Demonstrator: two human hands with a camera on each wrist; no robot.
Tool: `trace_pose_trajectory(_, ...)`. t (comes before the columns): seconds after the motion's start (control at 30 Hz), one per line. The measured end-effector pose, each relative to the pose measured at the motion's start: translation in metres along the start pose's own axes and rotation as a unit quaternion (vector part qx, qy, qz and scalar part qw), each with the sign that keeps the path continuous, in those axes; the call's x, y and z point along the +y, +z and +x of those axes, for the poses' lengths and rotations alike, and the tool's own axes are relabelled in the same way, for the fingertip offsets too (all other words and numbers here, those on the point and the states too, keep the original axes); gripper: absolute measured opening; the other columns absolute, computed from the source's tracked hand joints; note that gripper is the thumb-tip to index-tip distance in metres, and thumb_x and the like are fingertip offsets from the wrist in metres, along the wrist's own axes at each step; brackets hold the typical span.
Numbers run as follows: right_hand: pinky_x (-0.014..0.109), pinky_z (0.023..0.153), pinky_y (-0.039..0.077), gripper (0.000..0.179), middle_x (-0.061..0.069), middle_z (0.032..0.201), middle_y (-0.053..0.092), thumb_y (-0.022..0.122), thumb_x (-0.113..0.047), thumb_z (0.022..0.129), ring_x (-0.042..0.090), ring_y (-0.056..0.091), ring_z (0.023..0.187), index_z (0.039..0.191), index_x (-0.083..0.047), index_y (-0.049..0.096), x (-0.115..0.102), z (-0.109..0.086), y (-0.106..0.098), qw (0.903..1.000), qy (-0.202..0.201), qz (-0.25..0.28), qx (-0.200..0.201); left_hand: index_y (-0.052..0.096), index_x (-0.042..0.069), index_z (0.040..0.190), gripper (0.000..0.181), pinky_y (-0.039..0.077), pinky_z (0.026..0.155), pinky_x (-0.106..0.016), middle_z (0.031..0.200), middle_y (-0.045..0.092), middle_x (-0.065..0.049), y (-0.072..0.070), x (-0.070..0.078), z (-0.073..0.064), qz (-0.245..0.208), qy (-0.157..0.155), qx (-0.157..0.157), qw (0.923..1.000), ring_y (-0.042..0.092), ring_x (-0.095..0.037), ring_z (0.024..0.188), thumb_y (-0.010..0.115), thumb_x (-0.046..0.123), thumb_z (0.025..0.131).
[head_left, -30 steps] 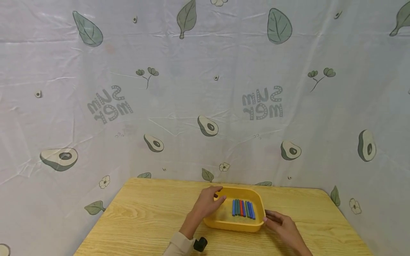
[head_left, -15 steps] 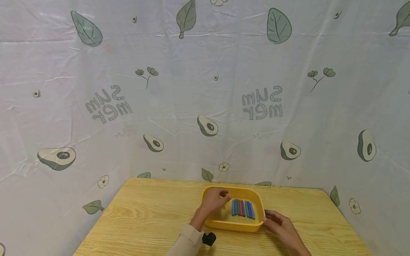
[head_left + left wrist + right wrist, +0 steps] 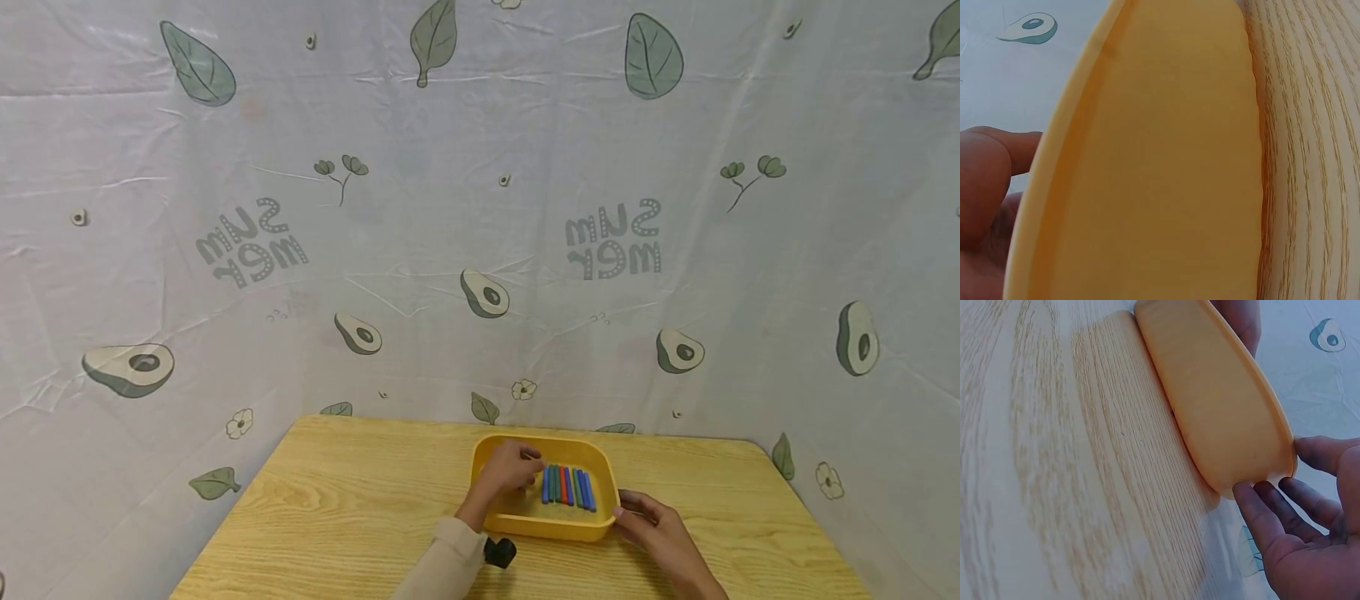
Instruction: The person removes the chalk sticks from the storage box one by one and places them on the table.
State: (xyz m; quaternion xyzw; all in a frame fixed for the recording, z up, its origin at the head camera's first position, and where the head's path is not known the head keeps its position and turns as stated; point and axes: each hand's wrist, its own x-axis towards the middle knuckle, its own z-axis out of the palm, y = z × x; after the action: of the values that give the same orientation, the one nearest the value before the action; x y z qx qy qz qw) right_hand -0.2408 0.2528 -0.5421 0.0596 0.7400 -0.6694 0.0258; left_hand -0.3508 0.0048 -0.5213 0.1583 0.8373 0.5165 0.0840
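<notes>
A yellow tray [image 3: 517, 523] sits on the wooden table [image 3: 352, 517] and holds several blue, red and green sticks [image 3: 568, 487] laid side by side. My left hand [image 3: 512, 468] reaches into the tray from the left, its curled fingertips at the leftmost stick; whether it pinches a stick is hidden. In the left wrist view the tray's outer wall [image 3: 1160, 162] fills the picture, with one of the left hand's fingers [image 3: 988, 175] beyond the rim. My right hand [image 3: 651, 522] rests on the table, straight fingers [image 3: 1260, 509] touching the tray's near right corner [image 3: 1272, 469].
A cloth printed with avocados and leaves [image 3: 480, 208] hangs close behind and around the table. The table's far edge lies just beyond the tray. Bare wood stretches to the left of the tray. A small black camera [image 3: 500, 552] is strapped at my left wrist.
My left hand has moved from the tray's far left rim down into the tray, up to the sticks. The right hand has stayed at the tray's corner.
</notes>
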Motion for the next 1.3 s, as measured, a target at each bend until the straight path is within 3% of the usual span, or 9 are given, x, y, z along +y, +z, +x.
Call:
trace_pose_trajectory(0.23, 0.036, 0.089, 0.057, 0.056, 0.024, 0.132, 0.058, 0.067, -0.025, 0.096, 0.032, 0.063, 0.116, 0.14, 0.004, 0.051, 0.003, 0.002, 0.0, 0.9994, -0.004, -0.026, 0.021, 0.072, 0.0, 0.113, 0.031, 0.059, 0.055, -0.038, 0.083, 0.072, -0.007, 0.012, 0.0, 0.005, 0.02, -0.037, 0.008, 0.9991, 0.069, -0.026, 0.063, 0.073, 0.02, 0.09)
trace_pose_trajectory(0.5, 0.032, 0.087, 0.058, 0.054, 0.021, 0.129, 0.062, 0.068, -0.027, 0.095, 0.03, 0.064, 0.114, 0.137, 0.003, 0.055, 0.006, 0.005, 0.0, 0.9985, -0.018, -0.041, 0.031, 0.073, 0.0, 0.103, 0.023, 0.058, 0.051, -0.035, 0.081, 0.069, -0.006, 0.02, -0.001, 0.005, 0.01, -0.077, 0.033, 0.9964, 0.068, -0.022, 0.06, 0.078, 0.014, 0.085)
trace_pose_trajectory(0.77, 0.032, 0.087, 0.058, 0.053, 0.02, 0.129, 0.062, 0.068, -0.028, 0.095, 0.029, 0.064, 0.114, 0.137, 0.002, 0.056, 0.007, 0.005, -0.001, 0.998, -0.02, -0.05, 0.033, 0.075, 0.001, 0.083, 0.016, 0.055, 0.047, -0.03, 0.07, 0.066, -0.004, 0.03, -0.004, 0.013, 0.069, -0.054, 0.073, 0.9935, 0.063, -0.016, 0.055, 0.085, 0.011, 0.076)
trace_pose_trajectory(0.9, 0.032, 0.087, 0.058, 0.054, 0.02, 0.129, 0.062, 0.068, -0.03, 0.094, 0.029, 0.064, 0.114, 0.137, 0.001, 0.056, 0.006, 0.006, -0.001, 0.9981, -0.017, -0.05, 0.032, 0.075, 0.001, 0.086, 0.022, 0.055, 0.046, -0.029, 0.073, 0.066, -0.005, 0.034, -0.008, 0.017, 0.084, -0.062, 0.092, 0.9903, 0.063, -0.015, 0.053, 0.089, 0.008, 0.07)
trace_pose_trajectory(1.1, 0.033, 0.088, 0.058, 0.056, 0.02, 0.13, 0.061, 0.069, -0.031, 0.094, 0.028, 0.064, 0.115, 0.138, 0.001, 0.055, 0.006, 0.005, 0.001, 0.998, -0.004, -0.053, 0.033, 0.077, 0.001, 0.089, 0.025, 0.056, 0.048, -0.031, 0.075, 0.069, -0.007, 0.035, -0.009, 0.018, 0.093, -0.071, 0.1, 0.9881, 0.065, -0.016, 0.052, 0.09, 0.004, 0.067)
trace_pose_trajectory(1.3, 0.033, 0.089, 0.057, 0.055, 0.021, 0.132, 0.06, 0.067, -0.03, 0.095, 0.03, 0.063, 0.117, 0.139, 0.001, 0.054, 0.005, 0.003, 0.001, 0.9981, -0.007, -0.051, 0.032, 0.075, 0.007, 0.07, 0.012, 0.054, 0.047, -0.03, 0.061, 0.065, 0.0, 0.034, -0.005, 0.016, 0.102, -0.075, 0.101, 0.9867, 0.062, -0.015, 0.048, 0.085, 0.001, 0.066)
